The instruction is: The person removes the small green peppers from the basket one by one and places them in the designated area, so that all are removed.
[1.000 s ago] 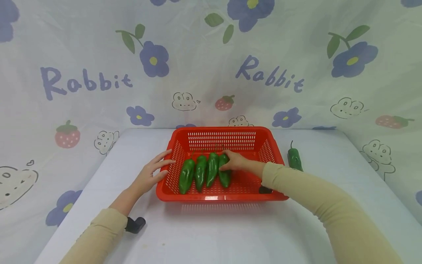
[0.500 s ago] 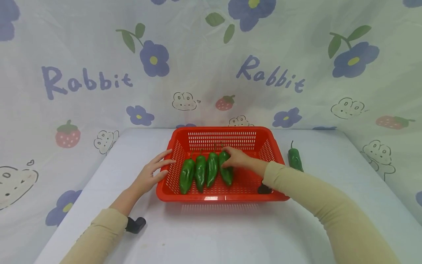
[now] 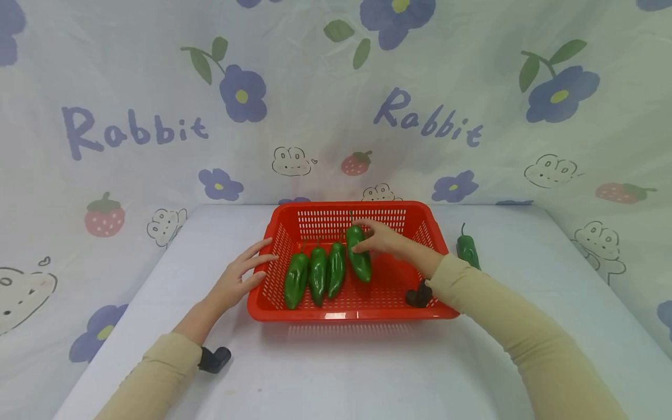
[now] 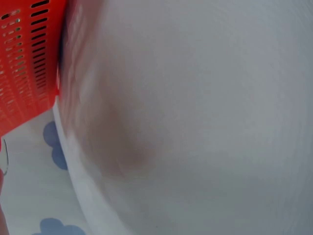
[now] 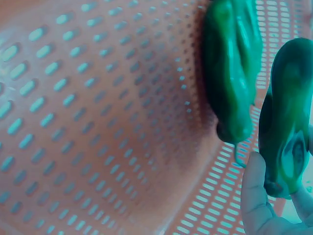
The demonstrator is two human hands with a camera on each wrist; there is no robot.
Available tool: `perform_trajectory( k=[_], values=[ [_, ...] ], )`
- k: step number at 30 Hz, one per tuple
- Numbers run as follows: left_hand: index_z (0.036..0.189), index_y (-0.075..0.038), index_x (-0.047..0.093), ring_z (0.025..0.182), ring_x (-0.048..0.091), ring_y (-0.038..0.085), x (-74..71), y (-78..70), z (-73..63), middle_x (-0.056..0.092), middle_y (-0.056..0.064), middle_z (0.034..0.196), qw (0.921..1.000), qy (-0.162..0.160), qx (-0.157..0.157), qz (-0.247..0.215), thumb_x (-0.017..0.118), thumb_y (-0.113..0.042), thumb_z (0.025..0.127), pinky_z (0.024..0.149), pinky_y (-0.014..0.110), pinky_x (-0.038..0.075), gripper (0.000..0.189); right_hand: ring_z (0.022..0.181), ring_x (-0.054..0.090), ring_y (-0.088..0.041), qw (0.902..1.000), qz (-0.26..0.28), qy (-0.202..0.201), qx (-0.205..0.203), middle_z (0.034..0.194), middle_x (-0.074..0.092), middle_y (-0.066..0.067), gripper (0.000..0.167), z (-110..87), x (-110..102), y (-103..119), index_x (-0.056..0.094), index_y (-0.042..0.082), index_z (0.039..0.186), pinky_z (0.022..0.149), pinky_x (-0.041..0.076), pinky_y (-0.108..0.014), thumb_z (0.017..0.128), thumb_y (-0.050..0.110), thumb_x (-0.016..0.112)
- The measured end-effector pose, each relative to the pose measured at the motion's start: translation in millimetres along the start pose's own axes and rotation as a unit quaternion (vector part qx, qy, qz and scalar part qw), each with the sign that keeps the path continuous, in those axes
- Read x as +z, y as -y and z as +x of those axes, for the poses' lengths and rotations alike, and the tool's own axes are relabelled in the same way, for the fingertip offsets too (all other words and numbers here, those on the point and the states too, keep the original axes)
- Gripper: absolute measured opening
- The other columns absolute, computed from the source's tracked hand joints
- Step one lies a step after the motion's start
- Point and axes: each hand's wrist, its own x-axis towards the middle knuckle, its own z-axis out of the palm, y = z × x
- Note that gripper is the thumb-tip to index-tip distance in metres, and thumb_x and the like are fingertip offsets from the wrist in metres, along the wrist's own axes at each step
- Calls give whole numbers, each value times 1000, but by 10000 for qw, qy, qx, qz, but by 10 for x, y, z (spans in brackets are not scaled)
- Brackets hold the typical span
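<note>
White cloth printed with blue flowers [image 3: 336,105] hangs as a backdrop beyond my pale table [image 3: 336,373]. On the table sits the red basket [image 3: 409,312], with slots in its walls and floor. My left hand [image 3: 238,280] lies at its left rim, fingers fairly straight and spread, gripping nothing; I cannot tell how firmly they press. If they bear down unevenly, the basket could slide or tip. My right hand [image 3: 385,239] is inside the basket, thumb and fingers closed partway around one green pepper [image 3: 359,259], near its stem end. Whether that pepper clears the floor, I cannot tell. Its skin is glossy, so a loose pinch could let it slip or swing its tip into the three peppers [image 3: 317,277] lying side by side to its left, and knock their row crooked. Another pepper [image 3: 466,251] lies outside, on the table right of the basket; my right sleeve [image 3: 504,306] passes close and could roll it. The black wrist camera [image 3: 420,296] could snag on the rim. Squeezing carelessly at the top could snap the thin stem [image 3: 351,217].
</note>
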Motion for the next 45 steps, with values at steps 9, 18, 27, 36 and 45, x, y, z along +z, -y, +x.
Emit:
perform_trajectory(
  k=[9, 18, 27, 36, 45],
  values=[
    [112, 5, 58, 124, 33, 44, -51, -310, 31, 38, 26, 137, 10000, 22, -41, 7, 53, 4, 81, 87, 59, 42, 32, 98, 55, -28, 9991, 392, -92, -145, 117, 48, -18, 65, -57, -109, 53, 36, 18, 138, 77, 53, -40, 81, 7, 65],
    [113, 4, 59, 125, 33, 43, -64, -320, 39, 38, 24, 138, 10000, -23, 9, -37, 53, 5, 81, 90, 60, 39, 32, 98, 56, -29, 9968, 688, -187, -371, 120, 44, -19, 66, -180, -311, 139, 32, 18, 140, 77, 54, -39, 82, 8, 64],
    [117, -5, 60, 129, 33, 35, -38, -96, 35, 37, 14, 142, 10000, 13, 22, 5, 54, -2, 83, 89, 56, 43, 34, 97, 55, -28, 9949, 728, -384, -581, 127, 41, -20, 68, -328, -562, 263, 30, 16, 142, 73, 52, -35, 82, 8, 63],
    [113, 5, 58, 124, 33, 45, -95, -438, 44, 38, 26, 137, 10000, 40, -81, -36, 52, 4, 82, 89, 59, 41, 32, 94, 56, -25, 9945, 599, -588, -631, 125, 41, -22, 70, -442, -809, 238, 25, 16, 144, 76, 53, -33, 84, 10, 61],
    [114, 5, 58, 124, 32, 43, -79, -409, 21, 38, 26, 137, 10000, 17, -65, -65, 52, 4, 82, 90, 60, 40, 32, 96, 57, -24, 9945, 279, -947, -347, 130, 42, -22, 68, -622, -1057, 112, 23, 19, 145, 88, 48, -42, 87, 14, 59]
  ],
)
